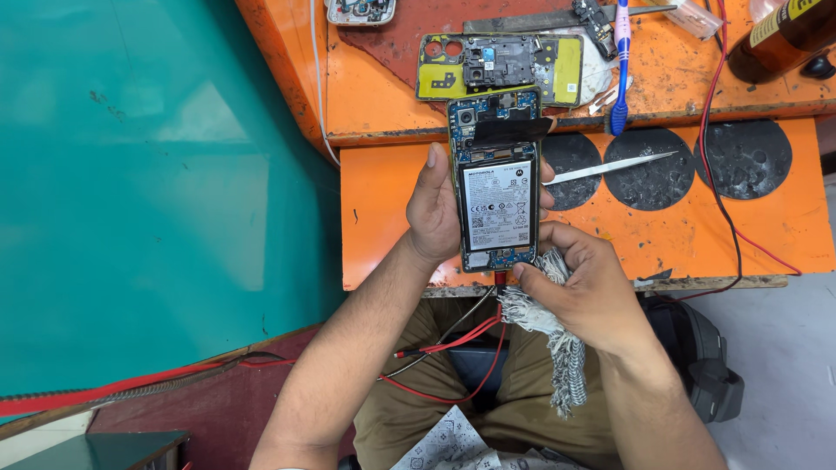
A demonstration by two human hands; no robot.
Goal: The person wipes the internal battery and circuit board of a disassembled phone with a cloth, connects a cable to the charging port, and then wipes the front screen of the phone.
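Observation:
My left hand [433,209] grips an opened smartphone [496,187] by its left edge, back cover off, white battery and blue circuit board showing. My right hand [582,283] sits at the phone's bottom end, thumb and fingers at the red cable plug [500,278] in the port, and it also clutches a frayed grey-and-white cloth [557,339] that hangs down. Both hands hover over the front edge of the orange workbench [383,209].
A yellow phone back frame [444,77] lies behind the phone. Metal tweezers [610,165], a blue toothbrush [620,61], a brown bottle [784,35], dark round pads [744,157] and red wires [453,344] are around. A teal wall [131,174] is left.

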